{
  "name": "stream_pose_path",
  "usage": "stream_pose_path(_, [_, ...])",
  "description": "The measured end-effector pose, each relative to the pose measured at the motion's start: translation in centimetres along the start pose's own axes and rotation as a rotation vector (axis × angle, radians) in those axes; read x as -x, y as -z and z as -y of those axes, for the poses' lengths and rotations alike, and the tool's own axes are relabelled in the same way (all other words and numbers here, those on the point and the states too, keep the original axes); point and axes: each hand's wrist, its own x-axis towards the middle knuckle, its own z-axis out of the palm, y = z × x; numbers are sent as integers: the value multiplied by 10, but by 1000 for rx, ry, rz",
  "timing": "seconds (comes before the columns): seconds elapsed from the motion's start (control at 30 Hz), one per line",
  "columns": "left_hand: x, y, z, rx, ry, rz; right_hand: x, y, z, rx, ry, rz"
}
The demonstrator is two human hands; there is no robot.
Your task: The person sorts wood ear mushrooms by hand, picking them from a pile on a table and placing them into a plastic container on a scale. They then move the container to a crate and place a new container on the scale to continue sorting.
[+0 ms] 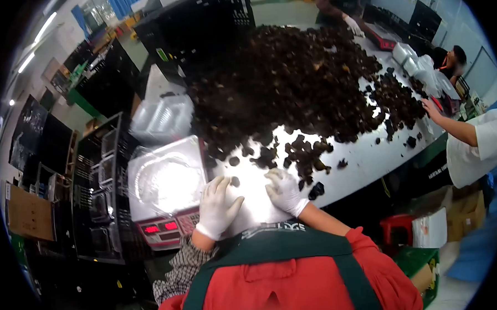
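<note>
My left hand [217, 206] lies palm down on the white surface [365, 161], gloved, its fingers [222, 185] spread apart and holding nothing; I judge it sits there because the scale [163, 228] is just beside it, so the reach across is short. My right hand [284, 191] is palm down too, near the left one, its fingers drawn close and a little curled. The glare on the surface is strong, so I cannot tell whether they cover a piece or only press flat. The loose dark pieces [307, 158], possibly dried mushrooms, lie just beyond my right hand, and one small piece [236, 181] sits between my two hands. Behind them the big heap [289, 81] spreads over most of the surface, thinning toward me, which is likely why the strip in front of me is bare. A clear tray [163, 181] rests on the scale, and a stack of clear trays [161, 117] stands farther back on the same side. Black crates [198, 24] rise behind the heap, and a dark rack [97, 189] stands left of the scale. At the right edge a co-worker's hand [430, 109] reaches to the heap, and another person's gloved hand [353, 24] works at the far end; both are well apart from mine. A red stool [398, 229] stands below the surface on my right.
</note>
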Motion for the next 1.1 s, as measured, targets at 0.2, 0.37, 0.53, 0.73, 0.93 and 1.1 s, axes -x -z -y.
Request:
stream_pose_path(0.2, [27, -103, 13, -53, 230, 127, 74, 85, -59, 385, -188, 0])
stream_pose_path(0.37, [20, -148, -4, 8, 237, 168, 72, 81, -73, 379, -200, 210])
stream_pose_path(0.53, [-23, -169, -18, 24, 40, -11, 20, 60, -82, 310, 45, 157])
stream_pose_path(0.73, [-81, -169, 9, -154, 302, 183, -45, 73, -127, 508, -150, 233])
stream_pose_path(0.93, [-42, -166, -7, 101, -26, 141, -28, 75, -111, 243, 125, 307])
stream_pose_path(1.1, [8, -176, -21, 65, -141, -26, 21, 77, -110, 162, 274, 342])
